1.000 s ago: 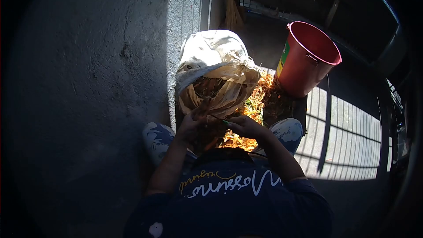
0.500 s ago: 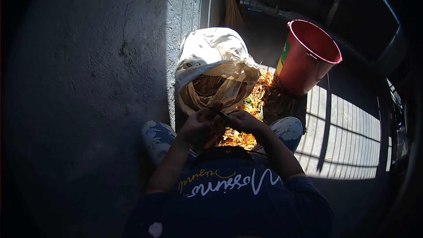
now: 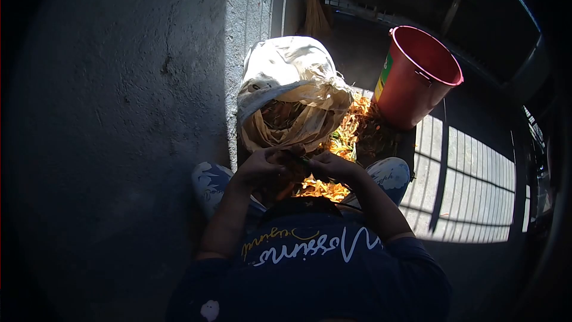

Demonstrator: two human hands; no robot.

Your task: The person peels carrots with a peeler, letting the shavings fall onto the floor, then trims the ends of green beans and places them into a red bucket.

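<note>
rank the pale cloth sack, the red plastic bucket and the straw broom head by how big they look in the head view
1. Pale cloth sack, the largest.
2. Red plastic bucket, somewhat smaller; it stands about as far off, so the ranking is fair.
3. Straw broom head, the smallest, though it lies farther back and partly in shadow.

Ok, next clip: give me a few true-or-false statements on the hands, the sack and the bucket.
1. Both hands meet over the orange scraps. True: the left hand and right hand are together above the scraps.
2. The bucket is blue. False: the bucket is red.
3. The sack lies beyond the hands, its mouth open. True.
4. The bucket stands on the person's left. False: it stands to the right, beside the scraps.
5. A broom leans behind the sack. True.
</note>
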